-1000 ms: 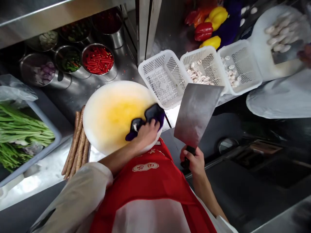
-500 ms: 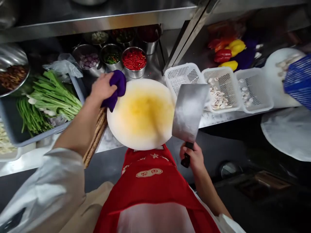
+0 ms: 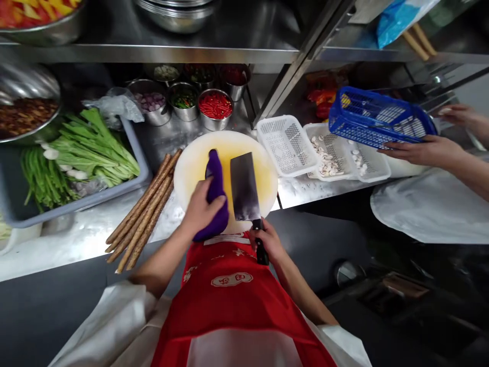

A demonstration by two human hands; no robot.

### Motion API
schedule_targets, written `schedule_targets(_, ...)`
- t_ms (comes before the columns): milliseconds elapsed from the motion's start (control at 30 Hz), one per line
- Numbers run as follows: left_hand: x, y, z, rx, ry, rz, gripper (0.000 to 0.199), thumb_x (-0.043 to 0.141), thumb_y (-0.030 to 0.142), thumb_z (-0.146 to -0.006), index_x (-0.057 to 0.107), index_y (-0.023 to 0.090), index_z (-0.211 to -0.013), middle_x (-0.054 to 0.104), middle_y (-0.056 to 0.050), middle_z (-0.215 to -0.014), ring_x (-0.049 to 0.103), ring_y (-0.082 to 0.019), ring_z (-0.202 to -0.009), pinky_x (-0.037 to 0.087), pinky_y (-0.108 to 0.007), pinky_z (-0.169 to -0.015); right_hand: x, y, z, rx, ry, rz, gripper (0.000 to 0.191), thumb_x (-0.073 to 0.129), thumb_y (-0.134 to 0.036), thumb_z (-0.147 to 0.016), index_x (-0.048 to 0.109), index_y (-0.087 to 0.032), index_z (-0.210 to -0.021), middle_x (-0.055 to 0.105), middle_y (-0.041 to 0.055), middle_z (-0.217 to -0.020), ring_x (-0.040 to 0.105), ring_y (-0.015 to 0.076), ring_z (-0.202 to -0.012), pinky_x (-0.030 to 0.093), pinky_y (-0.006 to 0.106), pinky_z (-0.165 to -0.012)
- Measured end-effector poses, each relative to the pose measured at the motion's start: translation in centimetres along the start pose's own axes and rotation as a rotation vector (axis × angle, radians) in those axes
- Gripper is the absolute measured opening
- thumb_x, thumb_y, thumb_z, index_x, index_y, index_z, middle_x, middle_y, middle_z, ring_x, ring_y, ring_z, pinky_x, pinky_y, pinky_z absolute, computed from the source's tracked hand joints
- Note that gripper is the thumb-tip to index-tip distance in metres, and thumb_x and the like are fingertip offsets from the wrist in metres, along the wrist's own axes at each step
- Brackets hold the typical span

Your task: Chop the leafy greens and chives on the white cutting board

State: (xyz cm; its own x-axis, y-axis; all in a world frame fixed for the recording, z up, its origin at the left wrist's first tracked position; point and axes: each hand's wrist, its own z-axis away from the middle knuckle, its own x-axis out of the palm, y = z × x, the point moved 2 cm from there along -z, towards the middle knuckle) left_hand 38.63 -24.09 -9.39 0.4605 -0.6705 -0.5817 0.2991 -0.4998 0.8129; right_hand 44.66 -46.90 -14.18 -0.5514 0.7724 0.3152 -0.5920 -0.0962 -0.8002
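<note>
My left hand [image 3: 202,206] is closed on a bunched purple cloth [image 3: 217,178], which lies over the left part of a round white cutting board [image 3: 187,168] with a yellow-stained middle. In my right hand [image 3: 269,238] is the black handle of a cleaver [image 3: 245,188]. Its broad blade is above the right half of the board, close to the cloth but apart from it. Several long brown roots [image 3: 143,214] lie beside the board on the left.
Left stands a grey tray [image 3: 86,199] of green vegetables. Metal pots, one with red chilies [image 3: 215,107], stand behind the board. White baskets [image 3: 288,145], some holding sliced mushrooms, are to the right. Another person's hands [image 3: 428,150] are at a blue basket [image 3: 378,114].
My left hand and the cloth have moved right and down, from the board's upper left edge onto it. The cleaver has moved left over the board. The other person's hands have come into view.
</note>
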Motion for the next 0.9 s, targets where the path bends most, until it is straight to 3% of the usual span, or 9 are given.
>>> schedule_targets(67,1.2,1.5,-1.2,0.093,0.041,-0.111,0.06,0.059,0.042,-0.088,0.051,0.02,-0.144,0.052,-0.014,-0.14,0.05,-0.03,-0.133,0.044,-0.044,-0.113,2.3,0.1,0.2,0.035,-0.115,0.074,0.02,0.064,-0.022,-0.071,0.048,-0.023,-0.083,0.053,-0.0094,-0.051,0.047,0.0102,-0.036,0.04,0.021,-0.034)
schedule_targets(133,1.7,1.5,-3.4,0.068,0.106,-0.19,0.054,0.055,0.039,-0.091,0.055,0.021,-0.142,0.052,-0.014,-0.14,0.052,-0.03,-0.132,0.045,-0.044,-0.111,3.7,0.3,1.0,0.082,-0.204,0.118,0.02,0.063,-0.021,-0.07,0.049,-0.023,-0.085,0.054,-0.0094,-0.053,0.047,0.0106,-0.035,0.04,0.021,-0.033)
schedule_targets(267,-1.4,-2.6,-8.5,-0.078,0.235,-0.191,0.047,0.051,0.028,-0.09,0.061,0.02,-0.136,0.06,-0.013,-0.132,0.057,-0.029,-0.126,0.044,-0.045,-0.112,2.5,1.2,3.6,0.172,-0.233,0.163,0.023,0.064,-0.021,-0.068,0.051,-0.022,-0.086,0.056,-0.0084,-0.056,0.048,0.0104,-0.034,0.04,0.021,-0.031)
schedule_targets(333,-3.5,-5.0,-10.2,-0.115,0.304,-0.038,0.045,0.055,0.025,-0.086,0.064,0.018,-0.13,0.062,-0.012,-0.132,0.056,-0.027,-0.129,0.042,-0.043,-0.114,1.2,1.8,4.9,0.156,-0.199,0.122,0.023,0.066,-0.025,-0.068,0.051,-0.021,-0.085,0.055,-0.0077,-0.054,0.047,0.0099,-0.033,0.038,0.02,-0.031)
schedule_targets(400,-4.3,-6.7,-10.7,-0.202,0.331,0.309,0.042,0.057,0.026,-0.083,0.065,0.018,-0.123,0.069,-0.009,-0.123,0.063,-0.025,-0.12,0.048,-0.04,-0.108,0.4,2.3,5.4,0.102,-0.163,-0.001,0.025,0.069,-0.032,-0.068,0.05,-0.022,-0.081,0.052,-0.0079,-0.051,0.043,0.0088,-0.031,0.035,0.02,-0.03)
schedule_targets(533,-0.3,-6.0,-7.7,-0.574,0.078,1.083,0.035,0.063,0.037,-0.08,0.07,0.017,-0.108,0.076,-0.007,-0.09,0.073,-0.026,-0.088,0.061,-0.042,-0.084,1.4,2.5,3.4,0.063,-0.214,-0.263,0.039,0.074,-0.049,-0.066,0.044,-0.025,-0.074,0.043,-0.0103,-0.047,0.03,0.0071,-0.026,0.028,0.022,-0.024)
schedule_targets(667,4.1,-2.8,-2.3,-0.729,-0.044,1.436,0.037,0.063,0.045,-0.081,0.071,0.016,-0.102,0.077,-0.006,-0.09,0.073,-0.027,-0.091,0.061,-0.043,-0.087,2.0,1.8,-0.4,0.082,-0.322,-0.3,0.048,0.078,-0.052,-0.062,0.039,-0.026,-0.071,0.041,-0.0107,-0.044,0.027,0.0075,-0.026,0.024,0.023,-0.023)
schedule_targets(800,4.8,-2.2,2.5,-0.866,-0.077,1.443,0.032,0.065,0.043,-0.079,0.072,0.017,-0.097,0.077,-0.006,-0.088,0.074,-0.026,-0.087,0.061,-0.041,-0.088,-0.6,0.1,-2.4,0.018,-0.333,-0.283,0.047,0.077,-0.047,-0.066,0.036,-0.027,-0.075,0.046,-0.0115,-0.05,0.027,0.0069,-0.027,0.027,0.021,-0.025)
schedule_targets(900,2.7,-3.2,5.0,-0.957,-0.09,1.19,0.033,0.068,0.039,-0.072,0.073,0.016,-0.095,0.077,-0.009,-0.085,0.075,-0.029,-0.085,0.062,-0.044,-0.085,-3.5,-1.8,-3.8,-0.003,-0.288,-0.241,0.047,0.078,-0.05,-0.069,0.038,-0.026,-0.076,0.046,-0.0112,-0.053,0.03,0.0066,-0.031,0.029,0.02,-0.028)
